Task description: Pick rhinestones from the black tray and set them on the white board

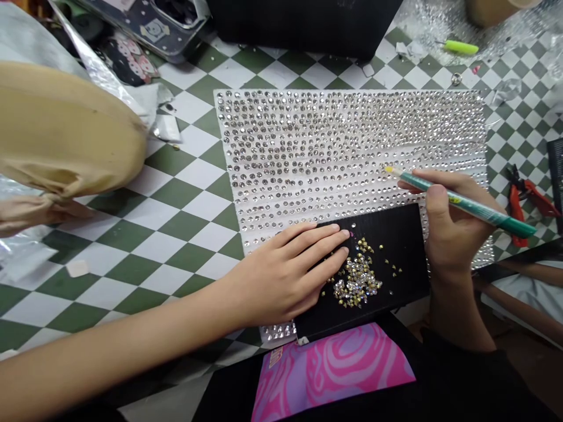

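My left hand (297, 272) lies flat with fingers stretched over the left part of a black tray (402, 234). Beside its fingertips is a pile of small pointed rhinestones (358, 278), gold-backed and clear. Between the fingers and thumb of my right hand (455, 223) is a green pencil (466, 205) with a yellow tip. That tip is over a white sheet (325, 190) covered with rows of silvery rhinestones; whether it touches a stone I cannot tell. The tray rests over the sheet's near edge, hiding part of it.
Red-handled pliers (519, 205) lie at the right. A tan wrapped bundle (65, 129) takes up the left side. Along the back are a phone case (171, 29), a black box (303, 23) and a lime-green tool (460, 47). A pink-purple patterned piece (352, 369) is in front.
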Demonstrator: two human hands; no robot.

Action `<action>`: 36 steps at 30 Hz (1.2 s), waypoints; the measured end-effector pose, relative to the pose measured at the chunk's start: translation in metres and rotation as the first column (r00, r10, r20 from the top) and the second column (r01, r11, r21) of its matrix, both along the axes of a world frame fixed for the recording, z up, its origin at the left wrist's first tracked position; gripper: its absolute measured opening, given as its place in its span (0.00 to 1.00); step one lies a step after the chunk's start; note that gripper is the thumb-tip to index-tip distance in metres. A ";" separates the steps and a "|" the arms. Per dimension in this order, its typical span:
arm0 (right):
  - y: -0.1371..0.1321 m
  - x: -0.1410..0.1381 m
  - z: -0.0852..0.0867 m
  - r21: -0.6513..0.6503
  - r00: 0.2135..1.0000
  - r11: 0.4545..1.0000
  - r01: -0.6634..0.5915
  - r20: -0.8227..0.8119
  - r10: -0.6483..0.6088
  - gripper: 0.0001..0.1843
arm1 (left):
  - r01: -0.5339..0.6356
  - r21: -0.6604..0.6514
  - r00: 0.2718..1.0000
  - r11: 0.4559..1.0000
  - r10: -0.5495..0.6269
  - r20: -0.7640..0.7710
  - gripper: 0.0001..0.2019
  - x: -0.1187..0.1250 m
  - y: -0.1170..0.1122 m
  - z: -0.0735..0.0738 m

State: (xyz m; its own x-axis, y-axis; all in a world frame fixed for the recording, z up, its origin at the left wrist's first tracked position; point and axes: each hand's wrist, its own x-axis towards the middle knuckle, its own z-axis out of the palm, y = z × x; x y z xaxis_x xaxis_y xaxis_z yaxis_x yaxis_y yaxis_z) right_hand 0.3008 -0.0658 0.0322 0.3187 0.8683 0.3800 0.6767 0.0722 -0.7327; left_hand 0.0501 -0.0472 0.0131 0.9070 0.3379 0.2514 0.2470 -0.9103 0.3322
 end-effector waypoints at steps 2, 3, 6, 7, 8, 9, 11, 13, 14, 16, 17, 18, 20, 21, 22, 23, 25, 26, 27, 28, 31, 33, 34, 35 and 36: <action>0.000 0.000 -0.001 0.016 1.000 1.000 0.003 0.005 -0.003 0.10 | 0.001 0.001 1.000 1.000 -0.001 -0.002 0.22 0.000 0.000 0.001; 0.000 0.000 -0.001 0.014 1.000 1.000 0.004 0.013 -0.004 0.10 | 0.000 0.001 1.000 1.000 0.000 -0.003 0.22 0.000 0.000 0.001; 0.000 0.000 -0.001 -0.015 1.000 1.000 0.000 0.029 0.001 0.10 | 0.003 0.003 1.000 1.000 -0.003 -0.003 0.22 0.000 0.000 0.001; 0.000 0.000 -0.001 -0.016 1.000 1.000 -0.001 0.031 0.002 0.10 | 0.002 0.003 1.000 1.000 -0.002 -0.002 0.22 0.000 0.000 0.001; 0.000 0.000 0.000 -0.016 1.000 1.000 -0.003 0.030 0.004 0.10 | 0.002 0.002 1.000 1.000 -0.002 -0.002 0.22 0.000 0.000 0.001; 0.000 0.000 0.000 -0.016 0.999 1.000 -0.005 0.033 0.005 0.10 | 0.001 0.002 1.000 1.000 -0.001 -0.004 0.22 0.000 0.000 0.001; 0.001 0.000 0.000 -0.020 0.999 1.000 -0.007 0.044 0.008 0.10 | -0.003 0.004 1.000 1.000 0.003 -0.006 0.22 0.000 0.000 0.001; 0.001 0.000 0.000 -0.026 0.998 1.000 -0.010 0.055 0.011 0.09 | -0.003 0.007 1.000 1.000 0.003 -0.007 0.22 0.000 0.000 0.001; 0.001 0.001 0.000 -0.031 0.998 0.999 -0.010 0.058 0.012 0.09 | -0.001 0.008 1.000 1.000 0.001 -0.006 0.22 0.000 0.000 0.001; 0.000 0.002 0.000 -0.045 0.998 0.999 -0.013 0.056 0.015 0.10 | 0.000 0.007 1.000 1.000 0.000 -0.004 0.22 0.000 0.000 0.002; 0.000 0.002 0.000 -0.051 0.998 0.999 -0.015 0.054 0.018 0.10 | 0.000 0.007 1.000 1.000 0.000 -0.004 0.22 0.000 0.000 0.002; 0.000 0.003 0.000 -0.056 0.998 0.998 -0.017 0.053 0.020 0.10 | -0.002 0.007 1.000 1.000 0.002 -0.002 0.22 0.000 0.000 0.002; 0.000 0.002 0.000 -0.052 0.999 0.998 -0.021 0.049 0.024 0.10 | -0.005 0.010 1.000 1.000 0.005 -0.001 0.22 0.001 0.000 0.001; 0.000 0.002 -0.001 -0.041 0.999 0.999 -0.020 0.046 0.022 0.10 | -0.005 0.011 1.000 1.000 0.005 -0.001 0.22 0.001 0.000 0.001; 0.000 0.002 -0.001 -0.032 0.999 0.999 -0.018 0.043 0.019 0.10 | -0.004 0.012 1.000 1.000 0.004 -0.003 0.22 0.001 0.000 0.001; 0.000 0.001 -0.001 -0.025 0.999 1.000 -0.015 0.038 0.016 0.10 | -0.004 0.012 1.000 1.000 0.004 -0.004 0.22 0.001 0.000 0.001; 0.000 0.001 -0.001 -0.021 1.000 1.000 -0.011 0.028 0.012 0.10 | 0.000 0.010 1.000 1.000 0.000 -0.005 0.22 0.000 0.000 0.001; -0.001 0.001 -0.002 -0.028 1.000 1.000 -0.011 0.025 0.011 0.10 | 0.001 0.010 1.000 1.000 -0.001 -0.003 0.22 0.000 0.000 0.001; -0.001 0.002 -0.002 -0.039 1.000 0.999 -0.012 0.023 0.013 0.10 | 0.001 0.010 1.000 1.000 -0.001 -0.003 0.22 0.000 0.000 0.001; -0.001 0.002 -0.002 -0.052 1.000 0.999 -0.015 0.023 0.016 0.10 | -0.001 0.010 1.000 1.000 0.001 -0.003 0.22 0.000 0.000 0.001; -0.002 0.004 -0.001 -0.083 0.999 0.996 -0.029 0.040 0.032 0.10 | -0.008 0.010 1.000 1.000 0.008 -0.005 0.22 0.000 0.000 0.001; -0.002 0.004 -0.001 -0.085 0.997 0.996 -0.033 0.062 0.038 0.09 | -0.008 0.011 1.000 1.000 0.008 -0.006 0.22 0.000 0.000 0.001; -0.002 0.004 0.000 -0.084 0.997 0.996 -0.032 0.071 0.038 0.09 | -0.008 0.012 1.000 1.000 0.008 -0.004 0.22 0.001 0.000 0.001; -0.001 0.003 0.000 -0.082 0.997 0.996 -0.029 0.072 0.035 0.09 | -0.007 0.011 1.000 1.000 0.007 -0.003 0.22 0.001 0.000 0.001; -0.001 0.003 0.000 -0.078 0.997 0.997 -0.024 0.065 0.029 0.09 | -0.004 0.011 1.000 1.000 0.004 -0.002 0.22 0.001 0.000 0.001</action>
State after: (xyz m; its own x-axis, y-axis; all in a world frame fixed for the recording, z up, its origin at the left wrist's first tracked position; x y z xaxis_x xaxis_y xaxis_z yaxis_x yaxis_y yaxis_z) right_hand 0.3034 -0.0670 0.0320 0.2712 0.9038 0.3311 0.7225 0.0361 -0.6904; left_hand 0.0508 -0.0475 0.0141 0.9062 0.3390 0.2529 0.2516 -0.9127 0.3219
